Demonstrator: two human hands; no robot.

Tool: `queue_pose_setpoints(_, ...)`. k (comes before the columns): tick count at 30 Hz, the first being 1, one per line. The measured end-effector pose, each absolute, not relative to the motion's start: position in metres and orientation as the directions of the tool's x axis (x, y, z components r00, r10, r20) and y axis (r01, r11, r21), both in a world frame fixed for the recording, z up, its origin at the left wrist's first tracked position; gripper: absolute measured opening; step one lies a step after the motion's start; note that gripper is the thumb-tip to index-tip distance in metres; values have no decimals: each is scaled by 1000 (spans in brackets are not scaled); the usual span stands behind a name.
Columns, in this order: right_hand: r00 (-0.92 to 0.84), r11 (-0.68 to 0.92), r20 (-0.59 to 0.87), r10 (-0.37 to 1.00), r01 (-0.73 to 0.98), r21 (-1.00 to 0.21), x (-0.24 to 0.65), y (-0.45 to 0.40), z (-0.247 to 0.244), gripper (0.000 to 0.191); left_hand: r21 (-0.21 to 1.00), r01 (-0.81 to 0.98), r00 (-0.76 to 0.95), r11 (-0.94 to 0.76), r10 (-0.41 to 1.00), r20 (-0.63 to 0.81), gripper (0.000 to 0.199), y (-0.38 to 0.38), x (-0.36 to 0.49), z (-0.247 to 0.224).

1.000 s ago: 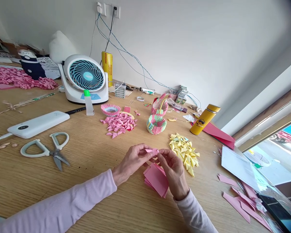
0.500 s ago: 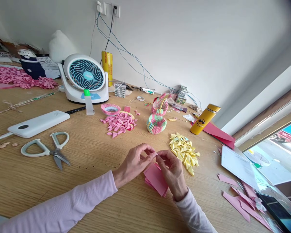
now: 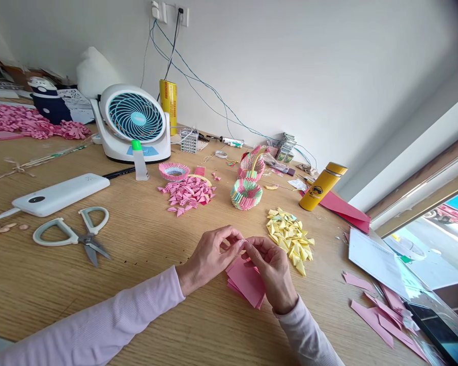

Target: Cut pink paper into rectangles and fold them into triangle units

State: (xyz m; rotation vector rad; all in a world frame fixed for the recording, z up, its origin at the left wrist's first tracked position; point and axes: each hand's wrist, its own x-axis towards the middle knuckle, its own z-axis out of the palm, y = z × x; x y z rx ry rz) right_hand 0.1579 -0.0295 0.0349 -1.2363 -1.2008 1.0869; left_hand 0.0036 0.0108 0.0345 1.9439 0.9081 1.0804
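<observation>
My left hand (image 3: pixel 213 256) and my right hand (image 3: pixel 274 272) meet at their fingertips over the table. Both are closed in a pinch on a small piece of pink paper (image 3: pixel 244 244), which the fingers hide almost wholly; its folds cannot be made out. Below my right hand lies a loose stack of pink paper rectangles (image 3: pixel 247 284), partly covered by that hand. Just beyond my right hand is a heap of yellow folded paper triangles (image 3: pixel 290 236). A heap of pink folded triangles (image 3: pixel 189 194) lies farther off, ahead of my left hand.
Open scissors (image 3: pixel 87 238) and a white power bank (image 3: pixel 63 194) lie left. Behind stand a fan (image 3: pixel 136 119), a green-capped bottle (image 3: pixel 140 161) and woven paper baskets (image 3: pixel 246 194). A yellow flask (image 3: pixel 322 187), pink scraps (image 3: pixel 372 320) and a phone (image 3: pixel 437 330) are right.
My right hand has shifted very slightly, and its fingers have moved a little at the pinch. My left hand stays almost in place, and the things on the table have not moved.
</observation>
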Motion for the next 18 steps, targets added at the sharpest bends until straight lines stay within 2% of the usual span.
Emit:
queue_pose_setpoints(6,99,57,57,993,1,-998,156,-28,34,31,814,208,403,-542,806,434,12,11,4,32)
queue_pose_setpoints(12,78,53,48,996,-68,-996,157,-29,34,28,680,221,413,-700,698,585,9,13,4,29)
queue_pose_setpoints(18,52,44,37,998,-126,-991,159,-30,35,28,601,244,429,-761,640,637,11,12,0,29)
